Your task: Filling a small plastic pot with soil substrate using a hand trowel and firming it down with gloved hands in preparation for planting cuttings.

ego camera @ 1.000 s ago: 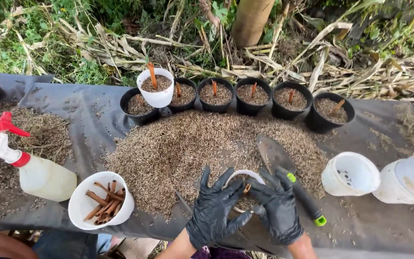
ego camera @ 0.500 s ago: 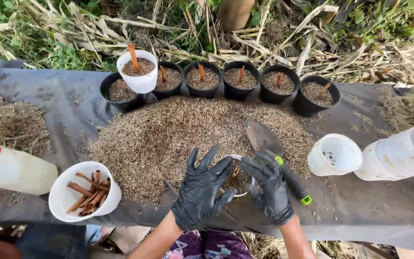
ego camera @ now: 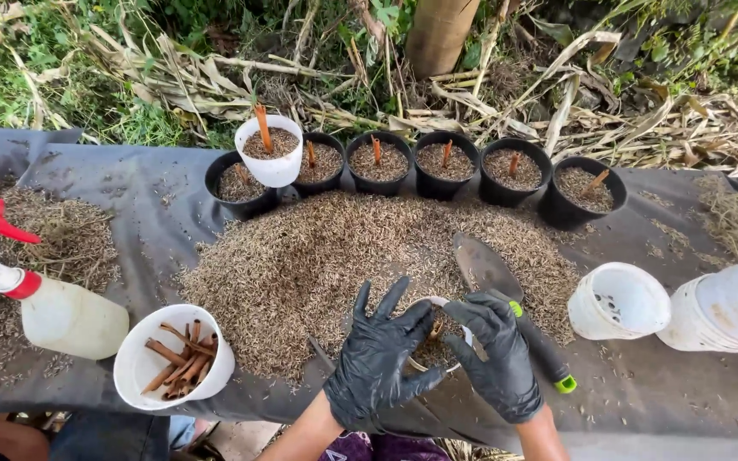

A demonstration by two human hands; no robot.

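Left hand (ego camera: 379, 363) and right hand (ego camera: 499, 354), both in black gloves, cup a small white pot (ego camera: 434, 335) at the near edge of the husk heap (ego camera: 335, 256). Fingers are spread, pressing its filling. A trowel (ego camera: 506, 299) lies just right of the pot.

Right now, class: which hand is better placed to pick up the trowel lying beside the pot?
Right, probably. The right hand rests on the small pot directly beside the trowel, whose handle runs under its wrist. The left hand cups the pot's far side, further from the trowel.
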